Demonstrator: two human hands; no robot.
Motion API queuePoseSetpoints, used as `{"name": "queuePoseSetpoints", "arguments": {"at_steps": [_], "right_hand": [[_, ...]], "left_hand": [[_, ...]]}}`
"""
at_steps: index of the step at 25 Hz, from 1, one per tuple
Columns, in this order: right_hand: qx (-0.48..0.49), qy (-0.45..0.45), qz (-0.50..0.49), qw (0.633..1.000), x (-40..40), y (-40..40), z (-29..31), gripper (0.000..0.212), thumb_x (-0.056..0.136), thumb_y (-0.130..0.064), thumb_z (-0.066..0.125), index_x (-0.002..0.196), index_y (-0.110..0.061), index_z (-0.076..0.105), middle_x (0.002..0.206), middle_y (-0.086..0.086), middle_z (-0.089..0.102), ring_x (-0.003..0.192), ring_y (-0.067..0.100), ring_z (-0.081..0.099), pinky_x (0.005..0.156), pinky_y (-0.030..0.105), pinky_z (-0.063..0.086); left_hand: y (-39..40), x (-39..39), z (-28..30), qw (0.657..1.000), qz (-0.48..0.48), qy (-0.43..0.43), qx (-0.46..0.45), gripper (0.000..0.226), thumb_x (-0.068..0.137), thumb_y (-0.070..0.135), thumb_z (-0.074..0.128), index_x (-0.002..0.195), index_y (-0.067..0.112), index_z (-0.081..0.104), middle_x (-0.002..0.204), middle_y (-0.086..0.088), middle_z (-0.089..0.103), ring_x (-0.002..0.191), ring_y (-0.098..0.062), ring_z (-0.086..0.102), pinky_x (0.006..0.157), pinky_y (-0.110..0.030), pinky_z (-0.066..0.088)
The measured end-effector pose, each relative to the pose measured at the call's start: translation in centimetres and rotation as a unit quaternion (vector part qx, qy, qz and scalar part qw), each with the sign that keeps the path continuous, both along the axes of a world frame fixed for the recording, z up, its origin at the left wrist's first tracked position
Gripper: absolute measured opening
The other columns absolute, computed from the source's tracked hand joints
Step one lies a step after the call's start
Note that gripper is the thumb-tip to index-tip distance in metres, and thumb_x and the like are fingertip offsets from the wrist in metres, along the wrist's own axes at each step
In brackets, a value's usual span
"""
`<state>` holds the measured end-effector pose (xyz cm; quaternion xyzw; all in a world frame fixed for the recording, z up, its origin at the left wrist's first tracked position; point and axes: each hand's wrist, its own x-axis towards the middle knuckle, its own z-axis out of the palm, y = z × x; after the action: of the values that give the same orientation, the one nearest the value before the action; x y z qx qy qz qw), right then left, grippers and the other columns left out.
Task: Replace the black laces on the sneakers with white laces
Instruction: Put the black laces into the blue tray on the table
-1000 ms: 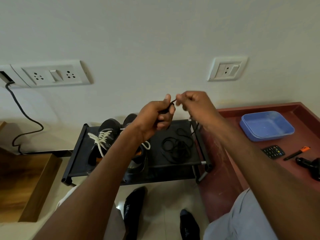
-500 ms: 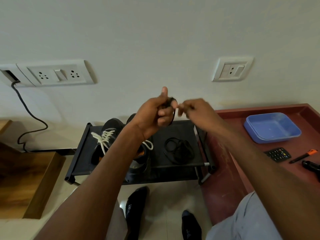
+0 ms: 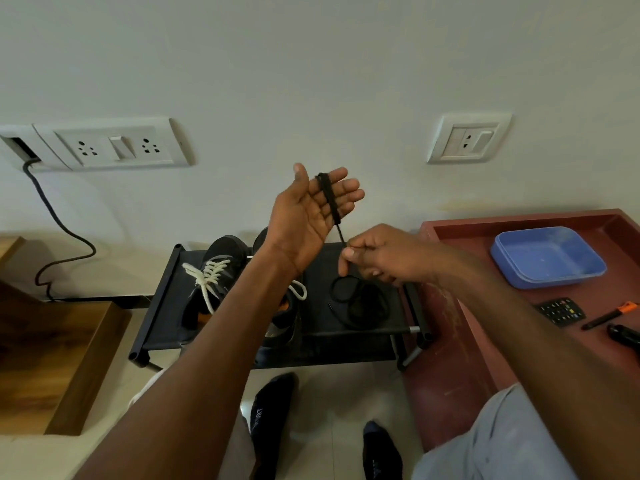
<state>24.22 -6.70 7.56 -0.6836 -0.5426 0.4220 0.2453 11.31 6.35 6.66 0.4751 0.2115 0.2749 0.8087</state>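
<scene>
My left hand [image 3: 311,209] is raised, palm toward me, fingers straight, with a black lace [image 3: 329,195] wound in several turns round the fingers. My right hand [image 3: 377,258] sits just below it and pinches the free end of that lace between thumb and fingertips. Behind my arms, a dark sneaker [image 3: 214,271] with white laces [image 3: 207,277] stands on the black shoe rack [image 3: 159,306]. A second sneaker [image 3: 282,323] is mostly hidden by my left forearm. Another black lace [image 3: 356,303] lies coiled on the rack's right half.
A red-brown table [image 3: 450,341] at right carries a blue tray [image 3: 547,258], a small calculator [image 3: 561,311], an orange-tipped pen [image 3: 609,315] and a dark object at the edge. Wooden furniture [image 3: 52,358] stands left. My socked feet [image 3: 273,417] rest on the tile floor below.
My left hand has opened and turned palm toward me, lace now wound round its straight fingers. My right hand has dropped lower, pulling the lace end down.
</scene>
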Motion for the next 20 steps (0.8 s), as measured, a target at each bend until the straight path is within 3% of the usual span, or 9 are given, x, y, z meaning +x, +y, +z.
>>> {"name": "queuePoseSetpoints", "arguments": {"at_steps": [3,5,7,9,10,12,14,17,20], "right_hand": [[0.151,0.161,-0.167,0.961,1.5,0.6,1.3,0.031,0.108,-0.034,0.055,0.095,-0.012,0.073,0.06,-0.005,0.04,0.049,0.01,0.03,0.047,0.023,0.027],[0.19,-0.014,-0.221,0.956,2.3,1.4,0.9,0.03,0.107,-0.03,0.057,0.084,-0.021,0.074,0.062,-0.006,0.05,0.052,0.01,0.042,0.056,0.027,0.038],[0.1,-0.163,-0.079,0.978,1.3,1.1,-0.6,0.031,0.107,-0.023,0.055,0.083,-0.028,0.075,0.065,-0.012,0.059,0.059,0.005,0.053,0.067,0.03,0.042],[0.029,-0.075,0.025,0.996,0.0,0.2,-0.5,0.03,0.11,-0.026,0.052,0.092,-0.023,0.076,0.058,-0.014,0.054,0.052,0.003,0.047,0.059,0.027,0.04],[0.042,0.013,0.017,0.999,0.0,-0.1,0.2,0.03,0.11,-0.028,0.052,0.095,-0.018,0.076,0.056,-0.013,0.048,0.048,0.006,0.04,0.052,0.024,0.035],[0.154,0.154,-0.116,0.969,1.3,0.3,1.3,0.027,0.108,-0.026,0.054,0.096,-0.013,0.074,0.06,-0.004,0.043,0.05,0.011,0.03,0.047,0.024,0.028],[0.209,0.068,-0.218,0.951,2.6,1.1,1.1,0.027,0.107,-0.027,0.057,0.087,-0.021,0.075,0.063,-0.003,0.05,0.053,0.013,0.038,0.053,0.027,0.034],[0.053,-0.177,-0.043,0.982,1.3,0.5,-0.7,0.033,0.107,-0.024,0.054,0.083,-0.031,0.076,0.065,-0.013,0.063,0.063,0.004,0.058,0.069,0.031,0.048],[0.028,0.016,0.009,0.999,-0.2,-0.5,1.1,0.029,0.11,-0.029,0.052,0.098,-0.017,0.075,0.055,-0.011,0.05,0.049,0.005,0.042,0.051,0.02,0.036]], "left_hand": [[-0.7,-0.2,-0.1,0.949,-0.007,0.179,0.258,0.083,0.108,0.061,0.016,0.094,0.001,0.072,0.068,-0.014,0.066,0.063,-0.025,0.064,0.062,-0.028,0.049],[-1.4,-0.2,0.3,0.965,-0.065,0.155,0.204,0.085,0.106,0.067,0.016,0.078,0.002,0.065,0.053,-0.009,0.047,0.048,-0.023,0.045,0.051,-0.028,0.04],[-1.1,0.0,0.4,0.997,-0.065,0.032,0.035,0.08,0.106,0.065,0.017,0.091,0.002,0.065,0.062,-0.008,0.053,0.054,-0.023,0.052,0.056,-0.029,0.047],[-0.4,0.2,0.1,1.0,-0.022,-0.013,-0.005,0.084,0.106,0.064,0.015,0.115,-0.002,0.065,0.093,-0.016,0.074,0.088,-0.028,0.073,0.083,-0.035,0.058],[0.0,0.2,0.0,0.997,0.002,0.043,0.069,0.088,0.105,0.065,0.012,0.117,-0.003,0.066,0.101,-0.017,0.076,0.097,-0.027,0.074,0.091,-0.038,0.057],[-0.5,0.1,-0.2,0.946,-0.014,0.183,0.268,0.094,0.105,0.066,0.007,0.094,-0.003,0.071,0.078,-0.015,0.075,0.074,-0.024,0.073,0.076,-0.035,0.056],[-1.5,-0.1,0.1,0.94,-0.067,0.203,0.265,0.094,0.103,0.071,0.01,0.074,0.001,0.066,0.056,-0.013,0.057,0.051,-0.026,0.054,0.057,-0.031,0.045],[-1.1,0.2,-0.1,0.996,-0.046,0.05,0.048,0.084,0.105,0.068,0.014,0.089,0.004,0.067,0.068,-0.014,0.059,0.061,-0.029,0.059,0.061,-0.034,0.048],[-0.7,0.5,-0.2,0.988,0.014,0.102,0.118,0.089,0.105,0.065,0.01,0.111,-0.002,0.068,0.089,-0.016,0.076,0.094,-0.036,0.074,0.088,-0.039,0.058]]}}
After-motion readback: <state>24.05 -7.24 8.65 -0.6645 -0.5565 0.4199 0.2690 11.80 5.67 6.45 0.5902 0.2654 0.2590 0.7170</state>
